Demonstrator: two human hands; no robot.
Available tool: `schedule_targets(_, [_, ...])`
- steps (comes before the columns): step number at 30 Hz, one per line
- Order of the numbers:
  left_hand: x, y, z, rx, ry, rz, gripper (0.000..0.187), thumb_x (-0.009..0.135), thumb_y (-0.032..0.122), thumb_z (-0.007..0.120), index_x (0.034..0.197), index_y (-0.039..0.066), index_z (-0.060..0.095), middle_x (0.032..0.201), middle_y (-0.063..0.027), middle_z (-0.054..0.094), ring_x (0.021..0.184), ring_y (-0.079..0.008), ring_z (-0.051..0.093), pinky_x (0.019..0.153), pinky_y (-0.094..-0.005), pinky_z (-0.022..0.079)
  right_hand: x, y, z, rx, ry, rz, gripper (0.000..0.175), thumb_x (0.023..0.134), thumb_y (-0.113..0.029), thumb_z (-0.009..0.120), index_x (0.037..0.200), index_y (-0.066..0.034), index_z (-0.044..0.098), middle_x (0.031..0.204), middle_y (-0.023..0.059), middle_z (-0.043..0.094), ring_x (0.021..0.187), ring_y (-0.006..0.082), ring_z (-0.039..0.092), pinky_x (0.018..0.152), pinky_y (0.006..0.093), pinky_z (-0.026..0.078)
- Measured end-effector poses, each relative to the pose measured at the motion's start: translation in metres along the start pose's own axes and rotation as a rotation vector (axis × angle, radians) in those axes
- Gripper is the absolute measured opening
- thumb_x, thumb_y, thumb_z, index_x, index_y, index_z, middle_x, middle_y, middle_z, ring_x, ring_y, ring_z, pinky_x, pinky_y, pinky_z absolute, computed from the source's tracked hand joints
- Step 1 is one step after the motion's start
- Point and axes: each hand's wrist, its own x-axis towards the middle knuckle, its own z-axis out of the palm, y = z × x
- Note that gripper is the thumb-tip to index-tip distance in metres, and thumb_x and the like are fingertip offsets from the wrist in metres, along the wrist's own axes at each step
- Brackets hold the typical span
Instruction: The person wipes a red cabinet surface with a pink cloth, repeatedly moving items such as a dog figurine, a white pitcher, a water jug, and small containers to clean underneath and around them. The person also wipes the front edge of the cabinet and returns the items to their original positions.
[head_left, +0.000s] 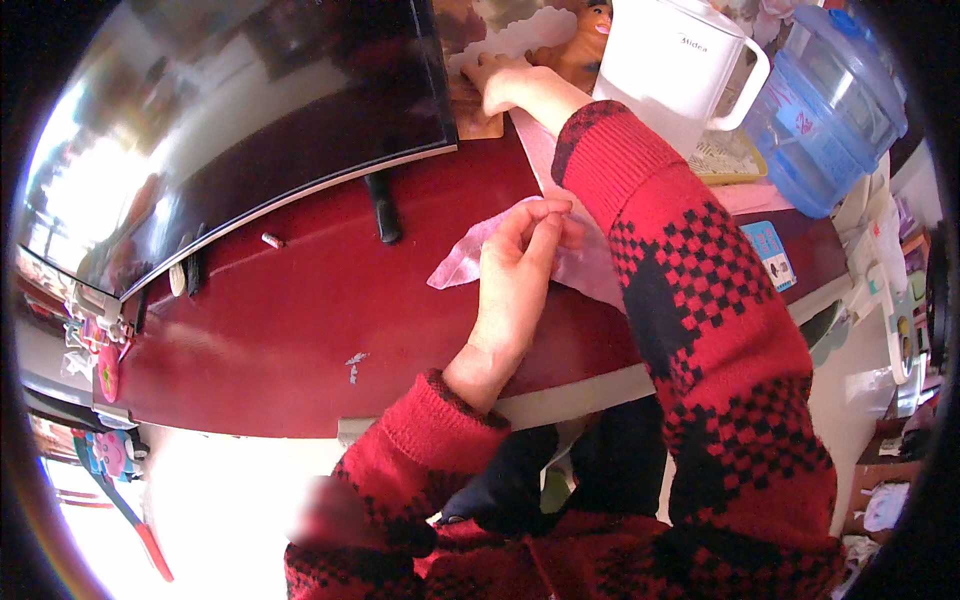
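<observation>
My left hand (517, 259) is over a pink cloth (469, 251) on the dark red tabletop (300, 330). Its fingertips are drawn together; whether they pinch the cloth's edge cannot be made out. My right hand (506, 81) reaches to the far side, beside the right edge of a flat-screen television (300, 97). Its fingers are spread over a brown patterned surface at the back, and nothing is seen in them. A white Midea pitcher (667, 67) stands just right of my right forearm.
A large blue water bottle (825, 120) stands at the back right, near a yellow-rimmed tray (727, 159). A blue card (771, 255) lies right of my right sleeve. The television's black foot (384, 210) and a small cylindrical item (272, 240) rest on the tabletop.
</observation>
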Motion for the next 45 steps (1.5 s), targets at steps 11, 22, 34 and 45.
schedule_targets(11, [0.011, 0.000, -0.006, 0.019, 0.081, 0.099, 0.017, 0.100, 0.007, 0.050, 0.108, 0.000, 0.063, 0.085, -0.0051, 0.067, 0.078, -0.0106, 0.063, 0.072, -0.0233, 0.050, -0.047, -0.015, -0.003, 0.034, 0.078, 0.042, 0.093, 0.066, -0.055, 0.080, 0.138, -0.0090, 0.041, 0.136, 0.0221, 0.053, 0.130, 0.0388, 0.046, 0.104, 0.0499, 0.041])
schedule_targets(22, [0.020, -0.007, -0.018, 0.017, 0.156, 0.199, 0.016, 0.098, 0.005, 0.052, 0.110, -0.002, 0.061, 0.089, -0.0067, 0.068, 0.079, -0.0112, 0.062, 0.074, -0.0237, 0.050, -0.141, -0.006, -0.051, -0.069, 0.175, 0.156, 0.093, 0.063, -0.055, 0.081, 0.137, -0.0101, 0.048, 0.127, 0.0168, 0.057, 0.121, 0.0329, 0.050, 0.096, 0.0502, 0.041])
schedule_targets(34, [-0.021, 0.016, -0.001, -0.460, -0.426, 0.134, 0.106, 0.086, 0.029, 0.076, 0.158, 0.015, 0.000, 0.160, -0.0098, 0.019, 0.145, -0.0263, 0.026, 0.116, -0.0427, 0.030, -0.331, -0.004, -0.064, 0.442, 0.457, -0.085, 0.098, 0.064, -0.050, 0.084, 0.143, -0.0083, 0.043, 0.132, 0.0198, 0.053, 0.126, 0.0369, 0.047, 0.104, 0.0477, 0.041])
schedule_targets(45, [-0.102, 0.029, 0.013, -0.362, -0.366, 0.199, 0.132, 0.060, 0.024, 0.093, 0.157, 0.012, 0.005, 0.157, -0.0149, 0.023, 0.144, -0.0300, 0.030, 0.115, -0.0443, 0.033, -0.426, -0.028, -0.083, 0.575, 0.433, -0.278, 0.089, 0.072, -0.036, 0.084, 0.146, -0.0074, 0.042, 0.149, 0.0141, 0.043, 0.138, 0.0322, 0.040, 0.114, 0.0433, 0.032])
